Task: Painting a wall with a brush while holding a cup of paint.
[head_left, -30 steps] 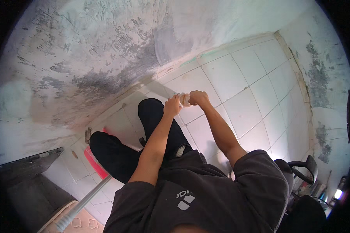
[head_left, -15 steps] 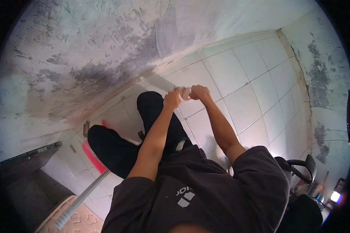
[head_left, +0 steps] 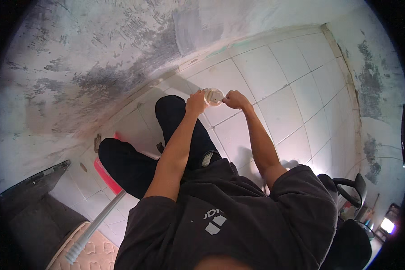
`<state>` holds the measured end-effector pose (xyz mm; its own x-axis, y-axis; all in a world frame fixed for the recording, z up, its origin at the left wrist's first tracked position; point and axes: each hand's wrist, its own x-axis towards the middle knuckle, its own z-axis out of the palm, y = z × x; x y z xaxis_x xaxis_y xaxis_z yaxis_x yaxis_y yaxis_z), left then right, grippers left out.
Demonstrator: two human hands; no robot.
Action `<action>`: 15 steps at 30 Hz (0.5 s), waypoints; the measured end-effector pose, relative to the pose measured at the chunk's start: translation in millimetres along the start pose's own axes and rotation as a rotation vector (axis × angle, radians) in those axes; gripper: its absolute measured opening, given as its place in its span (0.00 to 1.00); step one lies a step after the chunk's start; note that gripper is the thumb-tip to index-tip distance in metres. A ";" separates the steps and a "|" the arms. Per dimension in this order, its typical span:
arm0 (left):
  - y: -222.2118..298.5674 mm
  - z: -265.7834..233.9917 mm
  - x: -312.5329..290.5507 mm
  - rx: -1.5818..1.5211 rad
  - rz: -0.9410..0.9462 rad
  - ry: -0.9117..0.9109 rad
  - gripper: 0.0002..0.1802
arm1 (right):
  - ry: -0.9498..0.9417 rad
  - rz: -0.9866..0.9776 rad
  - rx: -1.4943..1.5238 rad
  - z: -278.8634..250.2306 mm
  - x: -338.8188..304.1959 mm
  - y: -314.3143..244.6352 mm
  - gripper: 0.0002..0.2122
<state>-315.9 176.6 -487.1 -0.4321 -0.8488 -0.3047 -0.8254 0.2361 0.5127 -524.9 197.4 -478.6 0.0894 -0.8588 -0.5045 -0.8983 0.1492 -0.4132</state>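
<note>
Out over the floor, my left hand [head_left: 195,103] is wrapped round the side of a small round whitish tub [head_left: 213,105]. The tub's open top shows, with something pale inside. My right hand [head_left: 236,100] is closed at the tub's right rim. From its fingers a small flat pale tool [head_left: 216,96] appears to reach into the tub; its exact kind is too small to tell.
A rough, patchy wall [head_left: 99,67] runs along the far left. White tiles [head_left: 274,112] cover the floor. Near my knee lie a pink-red thing [head_left: 105,177] and a grey pole [head_left: 94,227]. A dark piece of furniture [head_left: 36,189] stands left, a black chair armrest [head_left: 359,191] right.
The tub has tipped so more of its open top faces me. My right hand has shifted slightly right and up, off the tub's top to its rim.
</note>
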 end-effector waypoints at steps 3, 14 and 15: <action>1.1 0.9 1.7 0.011 -0.011 -0.010 0.34 | 0.055 -0.020 0.068 11.0 -3.4 4.0 0.18; -0.6 4.9 3.6 0.009 -0.035 -0.029 0.36 | 0.090 0.022 0.126 9.6 -22.4 7.6 0.16; -2.4 4.9 2.6 0.005 -0.019 -0.016 0.37 | 0.090 0.018 0.123 6.7 -26.3 3.6 0.16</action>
<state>-316.8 176.1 -493.0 -0.4220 -0.8454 -0.3273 -0.8355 0.2225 0.5025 -527.7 223.8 -471.9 0.0296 -0.8951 -0.4450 -0.8394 0.2194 -0.4972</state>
